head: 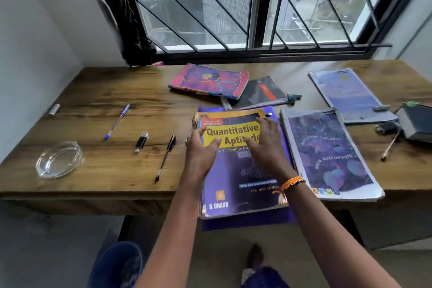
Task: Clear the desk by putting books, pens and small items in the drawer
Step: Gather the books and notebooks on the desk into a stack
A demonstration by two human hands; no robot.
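A thick purple book titled "Quantitative Aptitude" [236,177] lies on a purple folder [245,223] at the desk's front edge, overhanging it. My left hand [201,149] hovers over the book's left edge, fingers relaxed and spread. My right hand [266,142] rests flat on the cover, fingers straight. Left of the book lie a black pen [165,158], a black USB stick [141,142] and a blue pen [117,121]. A pink book [209,80] and a black notebook [261,92] sit behind. No drawer is in view.
A glass ashtray [59,159] sits at the front left and a small battery [54,109] by the left wall. To the right lie two large magazines [327,154], [348,93], another pen [390,146] and a dark box [415,124]. A barred window backs the wooden desk [93,184].
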